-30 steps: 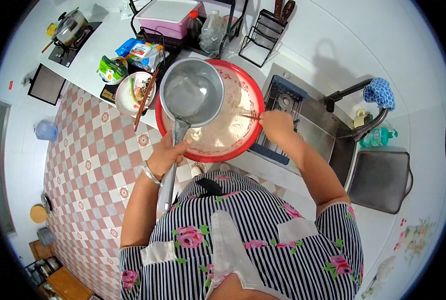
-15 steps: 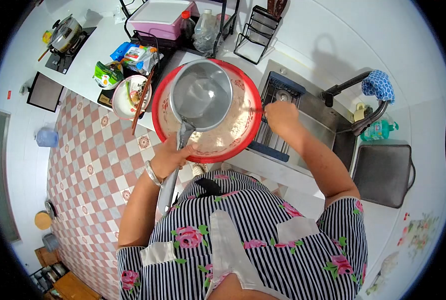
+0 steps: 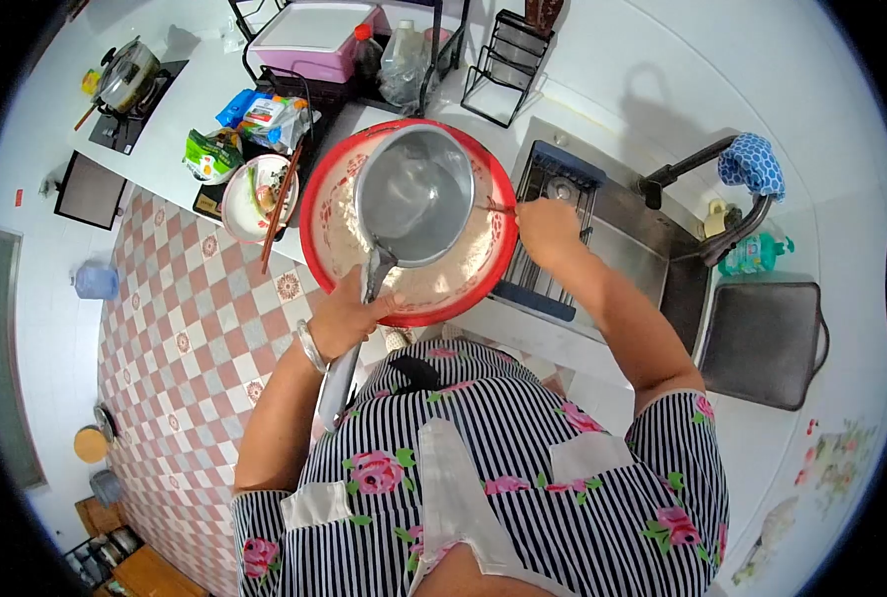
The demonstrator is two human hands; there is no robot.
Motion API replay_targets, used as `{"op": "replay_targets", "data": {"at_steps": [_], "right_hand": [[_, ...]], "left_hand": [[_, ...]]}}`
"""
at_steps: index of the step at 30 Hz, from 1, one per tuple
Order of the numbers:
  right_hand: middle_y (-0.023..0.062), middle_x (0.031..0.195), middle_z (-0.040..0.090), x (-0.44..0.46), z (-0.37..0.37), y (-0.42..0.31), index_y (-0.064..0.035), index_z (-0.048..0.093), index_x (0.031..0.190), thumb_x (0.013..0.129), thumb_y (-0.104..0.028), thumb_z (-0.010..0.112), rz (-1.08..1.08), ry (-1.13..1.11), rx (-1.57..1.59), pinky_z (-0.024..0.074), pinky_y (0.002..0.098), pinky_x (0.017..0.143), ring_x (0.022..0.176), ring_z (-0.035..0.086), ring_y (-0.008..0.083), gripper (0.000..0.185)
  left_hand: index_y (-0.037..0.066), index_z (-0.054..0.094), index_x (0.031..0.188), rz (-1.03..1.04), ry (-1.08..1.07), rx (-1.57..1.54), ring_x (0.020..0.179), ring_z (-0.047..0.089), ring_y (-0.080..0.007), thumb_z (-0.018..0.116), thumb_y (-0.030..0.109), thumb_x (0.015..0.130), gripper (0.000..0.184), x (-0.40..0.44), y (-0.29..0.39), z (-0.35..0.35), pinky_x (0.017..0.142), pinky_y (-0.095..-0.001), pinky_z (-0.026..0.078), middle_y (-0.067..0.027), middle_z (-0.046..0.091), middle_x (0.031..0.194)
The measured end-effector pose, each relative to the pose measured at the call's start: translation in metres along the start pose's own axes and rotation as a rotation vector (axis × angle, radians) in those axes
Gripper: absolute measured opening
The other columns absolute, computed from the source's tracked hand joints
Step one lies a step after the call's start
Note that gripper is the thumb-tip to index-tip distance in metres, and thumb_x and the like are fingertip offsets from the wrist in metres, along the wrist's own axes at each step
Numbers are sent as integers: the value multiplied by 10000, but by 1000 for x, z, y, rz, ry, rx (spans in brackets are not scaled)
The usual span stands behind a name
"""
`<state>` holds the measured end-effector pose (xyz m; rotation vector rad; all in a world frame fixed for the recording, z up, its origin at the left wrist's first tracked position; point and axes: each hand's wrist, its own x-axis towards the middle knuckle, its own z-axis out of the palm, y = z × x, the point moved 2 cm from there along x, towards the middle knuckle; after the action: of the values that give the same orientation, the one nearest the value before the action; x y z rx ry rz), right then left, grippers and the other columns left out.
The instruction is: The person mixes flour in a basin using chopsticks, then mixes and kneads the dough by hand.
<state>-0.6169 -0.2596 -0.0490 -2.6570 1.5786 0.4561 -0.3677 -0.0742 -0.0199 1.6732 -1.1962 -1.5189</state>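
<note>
holding a grey pan (image 3: pixel 418 194) above a red-rimmed basin (image 3: pixel 311 229)

gripping its handle (image 3: pixel 338 386) with the left hand (image 3: pixel 344 316), aiming the long axis away from the body. clutching a thin stick (image 3: pixel 496 208) in the right hand (image 3: pixel 550 234) by the basin's right rim, pointed left toward the pan.

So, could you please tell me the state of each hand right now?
Left hand: closed, holding a long-handled, round, grey metal pan.
Right hand: closed, holding a thin, brown, stick-like utensil.

striped black-and-white top (image 3: pixel 543 522), short sleeves (image 3: pixel 677 438), pink roses (image 3: pixel 377 472), white collar (image 3: pixel 448 468); silver bangle (image 3: pixel 310 345), left wrist (image 3: pixel 325 341)
</note>
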Motion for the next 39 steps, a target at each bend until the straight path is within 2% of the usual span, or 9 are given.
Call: {"op": "replay_targets", "data": {"at_steps": [8,11,17,20,23,26,29,33,39], "right_hand": [[124,820,694,-28,-11,-2,-129,711,854,887,-271,544,-255,-89,-59,536,436,671,807,681,301,221],[124,801,692,-15,-12,-1,-122,709,854,883,-271,554,-51,-90,-46,538,432,662,786,682,306,217],[140,806,703,-3,-13,-1,-70,722,839,794,-127,576,30,136,71,558,404,652,782,702,294,164],[144,821,701,-6,-2,-4,-71,716,854,804,-128,570,-11,-38,7,551,412,661,788,698,303,164],[121,807,687,-26,-6,1,-125,676,830,882,-285,566,-181,-122,-19,523,445,647,775,672,323,201],[145,828,695,-42,-21,-6,-87,707,831,840,-216,588,-252,-81,94,535,427,684,794,687,314,175],[85,826,685,-20,4,-6,-131,673,866,909,-304,523,-178,-49,24,524,442,678,780,664,309,233],[139,788,690,3,-10,3,-82,702,825,870,-254,565,-56,186,111,547,415,639,747,688,312,224],[139,779,684,9,15,-7,-103,698,825,875,-249,558,-67,20,12,539,434,641,737,680,318,209]], "left_hand": [[7,381,1324,32,-21,34,504,451,-91,687,422,831,714,0,2,2,453,-251,393,-27,527,701],[6,410,1288,35,-5,2,498,432,-82,685,412,837,666,-5,12,2,445,-240,376,-7,507,689],[45,467,1116,-122,-27,-311,500,390,-43,654,371,878,445,-9,-3,-7,438,-207,331,42,432,663],[65,462,1064,-151,-11,-472,502,382,-33,642,373,890,397,-13,-12,-13,444,-200,335,58,408,656],[80,451,1038,-122,12,-531,502,372,-28,640,390,890,392,-25,-6,-21,448,-199,344,64,400,653],[87,443,1025,-129,77,-538,506,363,-26,641,400,888,395,-34,-11,-27,452,-199,347,58,406,657],[93,436,1016,-118,97,-534,512,357,-24,640,405,887,394,-43,-12,-31,460,-195,341,52,403,666],[93,434,1012,-122,128,-558,519,355,-28,643,410,885,401,-56,-19,-38,478,-186,340,46,407,678],[87,438,1048,-127,166,-571,531,357,-31,646,407,883,416,-59,-25,-36,484,-188,336,44,407,682]]}}
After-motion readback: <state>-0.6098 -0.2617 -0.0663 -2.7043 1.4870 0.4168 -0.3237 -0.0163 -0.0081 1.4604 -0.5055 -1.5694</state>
